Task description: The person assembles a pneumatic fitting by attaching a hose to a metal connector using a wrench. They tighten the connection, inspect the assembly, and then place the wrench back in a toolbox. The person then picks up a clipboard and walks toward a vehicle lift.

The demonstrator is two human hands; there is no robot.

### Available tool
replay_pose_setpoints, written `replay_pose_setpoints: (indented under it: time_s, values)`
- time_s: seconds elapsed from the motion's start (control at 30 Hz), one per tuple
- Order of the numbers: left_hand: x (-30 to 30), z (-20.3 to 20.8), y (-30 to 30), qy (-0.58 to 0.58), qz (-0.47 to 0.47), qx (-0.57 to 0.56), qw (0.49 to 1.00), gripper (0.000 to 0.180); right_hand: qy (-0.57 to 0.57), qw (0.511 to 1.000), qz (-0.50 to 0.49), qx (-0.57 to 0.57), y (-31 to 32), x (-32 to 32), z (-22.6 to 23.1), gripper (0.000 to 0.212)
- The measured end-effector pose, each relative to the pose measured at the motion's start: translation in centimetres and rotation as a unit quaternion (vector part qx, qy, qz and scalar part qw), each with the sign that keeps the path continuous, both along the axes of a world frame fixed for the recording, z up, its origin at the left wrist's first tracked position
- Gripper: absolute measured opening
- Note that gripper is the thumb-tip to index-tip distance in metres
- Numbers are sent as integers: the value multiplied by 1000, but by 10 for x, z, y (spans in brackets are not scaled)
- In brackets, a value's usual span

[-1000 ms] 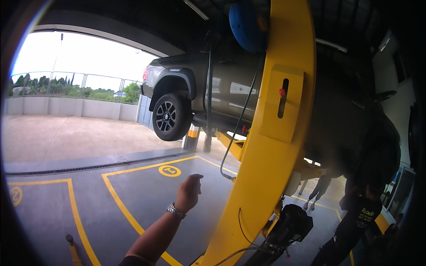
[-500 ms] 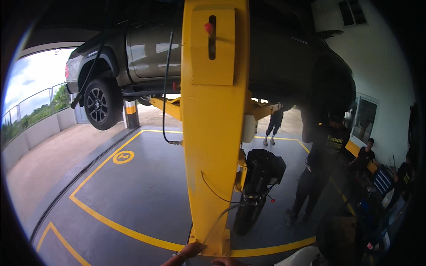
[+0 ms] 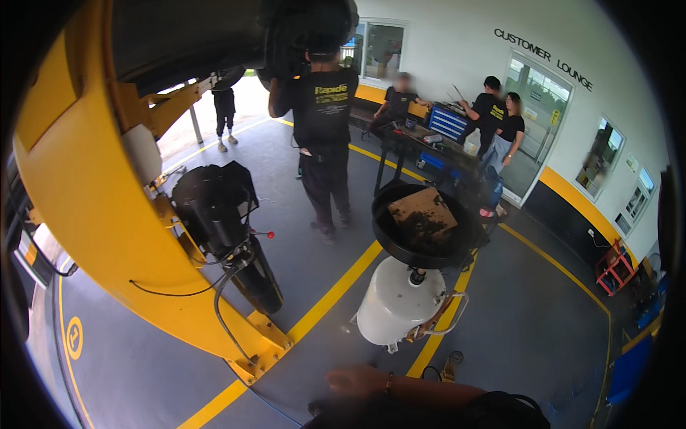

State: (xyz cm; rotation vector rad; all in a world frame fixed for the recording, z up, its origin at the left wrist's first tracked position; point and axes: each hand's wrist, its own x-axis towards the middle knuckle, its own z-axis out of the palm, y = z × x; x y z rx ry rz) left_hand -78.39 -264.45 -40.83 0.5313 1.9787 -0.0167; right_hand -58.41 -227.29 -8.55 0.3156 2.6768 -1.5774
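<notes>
My right hand (image 3: 354, 382) shows at the lower edge, its forearm coming in from the right with a band at the wrist. Motion smears its fingers, so whether they are curled round anything is unclear. My left hand is out of view. Beyond the hand stands a white oil drainer tank (image 3: 400, 300) topped by a wide black pan (image 3: 382, 236). A stained piece of cardboard (image 3: 429, 212) lies in the pan. To the left, the yellow lift post (image 3: 121, 236) is bolted to the floor, with a black motor unit (image 3: 214, 204) on its side.
A dark raised vehicle (image 3: 193, 36) hangs overhead at upper left. Near it, a person in black (image 3: 325, 121) stands with arms raised. Several people are around a workbench (image 3: 443, 146) and a blue tool chest (image 3: 449, 123). A red cart (image 3: 616, 268) stands by the right wall.
My view has swung right, shifting the lift post left and bringing the oil drainer into full view. Both hands were near the post's base; now only the right one shows.
</notes>
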Motion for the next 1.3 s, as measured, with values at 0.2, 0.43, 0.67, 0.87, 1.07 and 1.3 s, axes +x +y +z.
replay_pose_setpoints:
  time_s: [0.2,0.43,0.67,0.87,1.07,1.3]
  values:
    - [-61,-14,80,-5,-103,-27,994,39,57,992,-114,22,47,42,-8,33]
    - [-78,1,293,151,-364,141,908,22,0,972,-228,52,159,117,25,33]
    - [74,47,421,10,-207,225,952,44,-4,905,-421,57,250,193,65,30]
    - [79,83,527,-77,-383,186,902,50,-62,827,-555,71,269,243,65,34]
    - [18,40,560,-62,-501,41,862,52,-211,726,-654,14,218,359,-25,37]
    - [117,45,601,-130,-605,58,784,50,-580,717,-376,-89,-7,608,-237,29]
